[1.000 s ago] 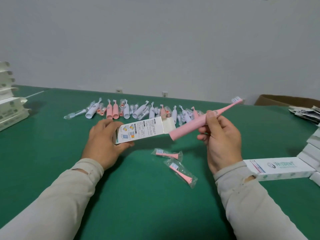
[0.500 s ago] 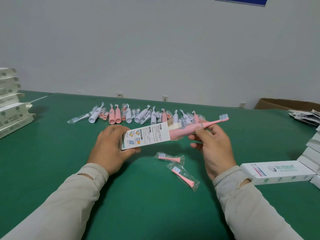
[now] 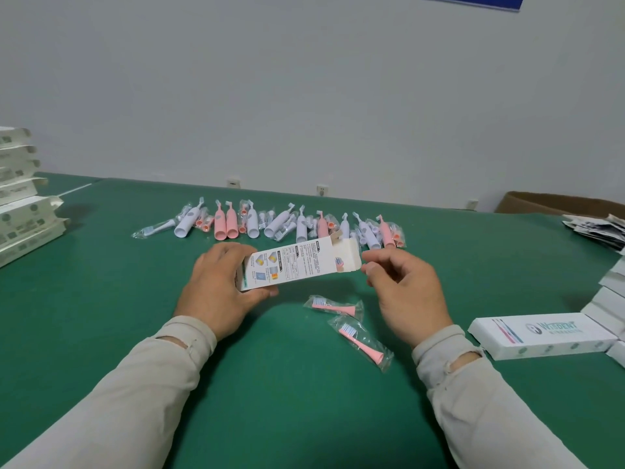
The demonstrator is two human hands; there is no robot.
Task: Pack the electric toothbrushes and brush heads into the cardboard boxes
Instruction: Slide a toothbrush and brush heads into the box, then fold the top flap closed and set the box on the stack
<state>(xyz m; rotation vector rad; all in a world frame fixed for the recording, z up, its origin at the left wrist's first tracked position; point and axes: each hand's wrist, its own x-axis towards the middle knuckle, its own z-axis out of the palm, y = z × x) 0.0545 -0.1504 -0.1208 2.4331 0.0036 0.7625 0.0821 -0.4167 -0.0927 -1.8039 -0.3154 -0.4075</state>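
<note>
Our left grip (image 3: pixel 220 286) holds the cardboard box (image 3: pixel 297 265); right grip (image 3: pixel 402 286) loosely curled, empty, beside its open end at 3 o'clock. Bagged brush heads (image 3: pixel 338 306) on tabletop (image 3: pixel 101 316) at 5 o'clock. Advice: keep flap clear, feed heads lengthwise.

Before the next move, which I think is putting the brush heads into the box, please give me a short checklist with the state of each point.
1. Box held: ok, left hand grips its closed end.
2. Open end flaps clear: ok, they stand open toward the right hand.
3. Right hand free: ok, it holds nothing.
4. Two bagged pink brush heads near: ok, on the table below the box.
5. Toothbrush fully inside: cannot tell.
</note>
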